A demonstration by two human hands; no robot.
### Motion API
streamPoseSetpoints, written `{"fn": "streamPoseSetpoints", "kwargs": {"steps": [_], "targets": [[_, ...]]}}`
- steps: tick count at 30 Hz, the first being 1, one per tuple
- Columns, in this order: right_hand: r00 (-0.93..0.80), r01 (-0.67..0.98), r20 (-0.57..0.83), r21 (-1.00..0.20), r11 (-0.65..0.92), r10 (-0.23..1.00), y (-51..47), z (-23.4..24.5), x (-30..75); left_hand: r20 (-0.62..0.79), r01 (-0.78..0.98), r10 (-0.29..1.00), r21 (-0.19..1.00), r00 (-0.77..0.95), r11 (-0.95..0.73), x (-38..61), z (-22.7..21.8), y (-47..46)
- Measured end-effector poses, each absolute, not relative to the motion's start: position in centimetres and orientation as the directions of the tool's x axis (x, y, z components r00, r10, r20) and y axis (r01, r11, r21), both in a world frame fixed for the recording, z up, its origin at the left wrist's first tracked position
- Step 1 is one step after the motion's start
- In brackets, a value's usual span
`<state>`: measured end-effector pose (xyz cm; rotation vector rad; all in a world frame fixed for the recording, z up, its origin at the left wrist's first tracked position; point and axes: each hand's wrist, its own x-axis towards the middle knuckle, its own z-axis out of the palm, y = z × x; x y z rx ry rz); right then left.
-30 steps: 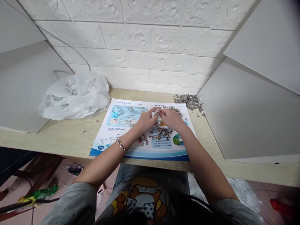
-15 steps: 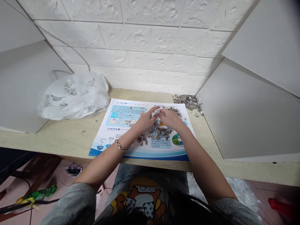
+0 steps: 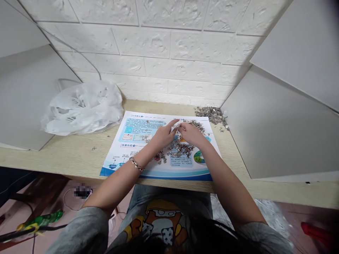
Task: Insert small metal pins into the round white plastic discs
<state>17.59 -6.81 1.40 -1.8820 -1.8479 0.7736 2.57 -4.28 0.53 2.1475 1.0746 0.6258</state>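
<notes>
Down at the bottom of the frame there's a grey sleeve (image 3: pixel 79 229) and a cartoon print on the shirt (image 3: pixel 161 225) over jeans, with a chain bracelet (image 3: pixel 136 164) on the left wrist. Both hands are together just above center. The left hand (image 3: pixel 162 135) and right hand (image 3: pixel 193 134) each have a narrow grip, fingertips closed in on a small white piece (image 3: pixel 174 126). It's too small to tell exactly what it is.

Under the hands is a glossy printed blue-and-white sheet (image 3: pixel 137 127) lying flat on a pale wood-grain tabletop (image 3: pixel 69 155). Little metal parts (image 3: pixel 181 150) are scattered in rough clumps on the sheet, right below and just ahead of the hands, with a few darker reddish ones at lower left of the clump. Past the sheet's top right corner sits a bigger heap of metal bits (image 3: pixel 212 114) right on the tabletop, against the wall.

At upper left, a crumpled, see-through white plastic bag (image 3: pixel 82 109) slumps beside the sheet. Can't tell if anything's in it. Smooth grey panels (image 3: pixel 288 123) close in the right side, another (image 3: pixel 29 95) the left, and behind it all is a white faux-brick wall (image 3: pixel 169 42).
</notes>
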Motion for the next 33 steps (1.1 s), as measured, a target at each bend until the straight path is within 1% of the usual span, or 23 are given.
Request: {"fn": "streamPoseSetpoints", "kwargs": {"steps": [3, 9, 15, 18, 20, 23, 25, 27, 30, 33], "targets": [[-0.023, 0.768, -0.111, -0.639, -0.054, 0.994, -6.8, 1.3, 17.6, 0.118, 0.529, 0.812, 0.703, 0.572, -0.475, 2.5, 0.9, -4.4], [-0.025, 0.759, -0.113, -0.649, -0.055, 0.993, -6.7, 1.2, 17.8, 0.162, 0.475, 0.761, 0.695, 0.629, -0.54, 2.5, 1.0, -4.5], [-0.027, 0.747, -0.096, -0.664, -0.044, 0.995, -6.6, 1.1, 17.8, 0.211, 0.525, 0.727, 0.566, 0.653, -0.636, 2.6, 0.5, -4.4], [-0.007, 0.738, -0.057, -0.674, -0.033, 0.998, -6.7, 1.4, 17.6, 0.248, 0.531, 0.738, 0.557, 0.628, -0.639, 2.8, 0.3, -4.4], [0.01, 0.727, -0.023, -0.686, -0.023, 1.0, -6.7, 1.5, 17.4, 0.262, 0.519, 0.758, 0.594, 0.598, -0.615, 2.9, 0.2, -4.5], [0.029, 0.688, -0.002, -0.725, -0.021, 1.0, -6.6, 1.6, 17.0, 0.239, 0.463, 0.805, 0.714, 0.544, -0.525, 3.1, 0.2, -4.6], [0.027, 0.661, -0.023, -0.749, -0.035, 0.999, -6.6, 1.6, 16.9, 0.182, 0.413, 0.843, 0.807, 0.507, -0.422, 3.1, 0.1, -4.6], [0.008, 0.643, -0.073, -0.763, -0.061, 0.997, -6.6, 1.6, 16.9, 0.106, 0.362, 0.869, 0.88, 0.484, -0.308, 3.0, 0.0, -4.5], [-0.037, 0.622, -0.111, -0.781, -0.064, 0.993, -6.7, 1.8, 17.2, 0.021, 0.305, 0.877, 0.934, 0.481, -0.189, 2.9, 0.0, -4.2], [-0.085, 0.611, -0.063, -0.792, 0.002, 0.994, -6.6, 1.7, 17.7, 0.001, 0.292, 0.877, 0.943, 0.481, -0.161, 2.8, 0.1, -4.1]]}}
